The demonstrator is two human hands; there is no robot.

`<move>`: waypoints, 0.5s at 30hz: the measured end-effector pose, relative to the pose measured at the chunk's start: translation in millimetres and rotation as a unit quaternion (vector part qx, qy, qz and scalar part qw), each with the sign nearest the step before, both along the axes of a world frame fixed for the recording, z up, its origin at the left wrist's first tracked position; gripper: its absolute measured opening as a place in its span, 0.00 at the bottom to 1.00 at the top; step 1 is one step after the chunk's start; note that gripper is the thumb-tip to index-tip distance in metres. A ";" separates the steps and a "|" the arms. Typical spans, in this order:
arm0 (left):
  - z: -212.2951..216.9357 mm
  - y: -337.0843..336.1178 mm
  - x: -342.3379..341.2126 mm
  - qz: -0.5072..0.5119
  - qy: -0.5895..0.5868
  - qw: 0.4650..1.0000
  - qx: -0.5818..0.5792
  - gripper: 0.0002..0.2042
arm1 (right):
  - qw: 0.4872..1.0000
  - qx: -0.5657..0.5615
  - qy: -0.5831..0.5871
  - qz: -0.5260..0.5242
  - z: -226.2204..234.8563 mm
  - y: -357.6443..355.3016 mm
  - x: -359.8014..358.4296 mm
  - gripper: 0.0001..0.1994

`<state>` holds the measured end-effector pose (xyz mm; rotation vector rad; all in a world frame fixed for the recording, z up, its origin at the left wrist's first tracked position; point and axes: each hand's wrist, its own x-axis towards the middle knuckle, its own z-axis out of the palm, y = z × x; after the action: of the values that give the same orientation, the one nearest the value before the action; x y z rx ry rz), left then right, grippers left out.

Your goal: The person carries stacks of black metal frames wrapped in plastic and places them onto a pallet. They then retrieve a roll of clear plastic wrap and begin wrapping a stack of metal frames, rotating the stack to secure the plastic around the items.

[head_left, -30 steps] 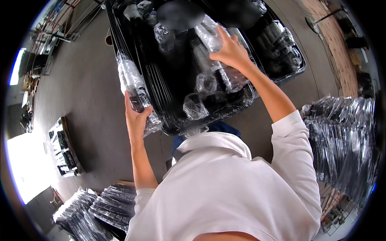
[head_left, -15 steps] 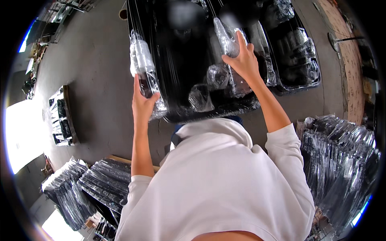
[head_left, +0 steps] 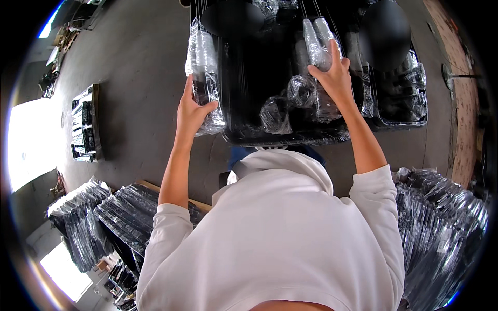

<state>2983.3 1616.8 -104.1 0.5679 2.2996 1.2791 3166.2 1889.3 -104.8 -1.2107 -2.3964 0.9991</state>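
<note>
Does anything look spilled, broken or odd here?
Nothing clearly stands out. The left hand and right hand are at plastic-wrapped bundles; their wrap is crinkled, but I see no spill or obvious damage.

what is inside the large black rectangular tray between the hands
The tray holds crumpled lumps in clear plastic wrap and, at the right hand, a long clear-wrapped bundle. Film obscures their contents; anything beneath is covered.
</note>
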 end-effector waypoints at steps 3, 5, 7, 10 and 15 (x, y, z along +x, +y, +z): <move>8.5 -3.8 -0.8 -0.001 -0.038 0.999 0.002 0.42 | 1.000 -0.010 0.005 0.002 -0.9 -1.1 -0.2 0.44; 5.9 -6.6 -4.3 -0.010 -0.021 1.000 0.012 0.42 | 1.000 0.024 -0.004 0.011 -6.1 0.4 0.1 0.44; 11.6 -6.6 -4.2 -0.001 -0.048 0.999 0.014 0.42 | 0.998 0.057 -0.001 0.022 -10.5 2.6 -0.1 0.45; 2.0 -9.0 -6.0 0.009 0.014 0.999 -0.028 0.42 | 0.999 0.049 -0.003 0.016 -9.6 -0.1 -2.8 0.45; 6.3 -10.7 -11.2 0.012 -0.027 0.999 -0.022 0.42 | 0.999 0.047 -0.018 0.014 -8.1 -0.7 -0.1 0.45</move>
<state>2972.1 1606.1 -97.8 0.4869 2.2903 1.2352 3166.0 1888.6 -112.9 -1.1737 -2.4650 0.8694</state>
